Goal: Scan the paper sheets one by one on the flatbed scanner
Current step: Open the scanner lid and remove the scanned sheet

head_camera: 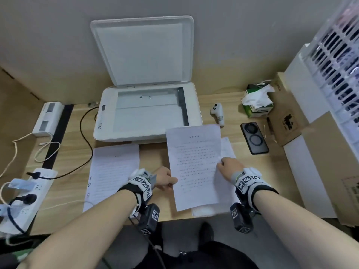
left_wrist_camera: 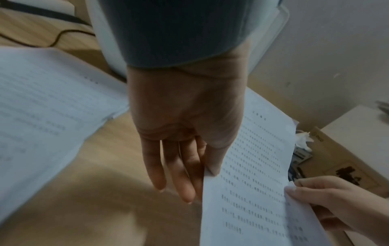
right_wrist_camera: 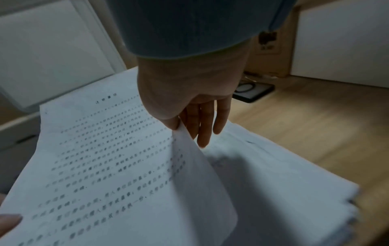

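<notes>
The white flatbed scanner (head_camera: pixel 108 117) stands at the back of the desk with its lid (head_camera: pixel 143 51) raised and its glass (head_camera: pixel 149 113) bare. I hold one printed paper sheet (head_camera: pixel 194 166) just in front of it, above the desk. My left hand (head_camera: pixel 172 181) pinches the sheet's left edge, thumb (left_wrist_camera: pixel 213 164) on top. My right hand (head_camera: pixel 221 164) pinches the right edge, which curls up in the right wrist view at the fingers (right_wrist_camera: pixel 202 133). Under the held sheet (right_wrist_camera: pixel 109 158) lies a stack of sheets (right_wrist_camera: pixel 284 174). A second pile of sheets (head_camera: pixel 114 171) lies to the left.
Right of the scanner are a white controller (head_camera: pixel 218 113), a dark phone (head_camera: pixel 254 137), a tissue box (head_camera: pixel 257 101) and a cardboard box (head_camera: pixel 287 123). On the left, a power strip (head_camera: pixel 25 195), cables (head_camera: pixel 85 133) and a white device (head_camera: pixel 48 118) crowd the desk edge.
</notes>
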Available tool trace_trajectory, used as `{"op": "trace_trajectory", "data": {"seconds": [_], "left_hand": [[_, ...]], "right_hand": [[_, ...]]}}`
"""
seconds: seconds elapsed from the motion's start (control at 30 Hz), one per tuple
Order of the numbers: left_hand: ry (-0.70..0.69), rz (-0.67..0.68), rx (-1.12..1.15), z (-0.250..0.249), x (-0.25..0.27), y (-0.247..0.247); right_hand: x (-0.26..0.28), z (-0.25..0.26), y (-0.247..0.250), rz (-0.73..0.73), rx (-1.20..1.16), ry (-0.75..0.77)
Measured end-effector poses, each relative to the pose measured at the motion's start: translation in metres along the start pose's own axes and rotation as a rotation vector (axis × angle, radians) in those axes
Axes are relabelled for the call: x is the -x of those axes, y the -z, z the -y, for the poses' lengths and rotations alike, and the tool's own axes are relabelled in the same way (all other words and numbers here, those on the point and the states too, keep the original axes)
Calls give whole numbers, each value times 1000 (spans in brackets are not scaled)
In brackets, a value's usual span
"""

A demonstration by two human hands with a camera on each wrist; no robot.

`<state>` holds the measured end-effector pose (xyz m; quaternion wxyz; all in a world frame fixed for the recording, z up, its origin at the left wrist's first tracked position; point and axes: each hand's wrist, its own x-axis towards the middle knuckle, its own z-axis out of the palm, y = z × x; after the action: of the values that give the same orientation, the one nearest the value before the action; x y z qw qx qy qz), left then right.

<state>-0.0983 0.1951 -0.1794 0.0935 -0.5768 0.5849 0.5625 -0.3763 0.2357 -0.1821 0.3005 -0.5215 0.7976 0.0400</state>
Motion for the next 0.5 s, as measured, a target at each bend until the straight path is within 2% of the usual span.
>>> {"op": "trace_trajectory", "data": {"seconds": [0.1, 0.23, 0.5], "left_hand": [[38, -11, 46, -5, -11, -43], [49, -43, 91, -9, -24, -75], [67, -127, 190, -6, -44, -93]], "right_hand": [[1, -48, -16, 56, -21, 14], [2, -77, -19, 18, -48, 46], [-13, -85, -29, -48, 10, 45]]}}
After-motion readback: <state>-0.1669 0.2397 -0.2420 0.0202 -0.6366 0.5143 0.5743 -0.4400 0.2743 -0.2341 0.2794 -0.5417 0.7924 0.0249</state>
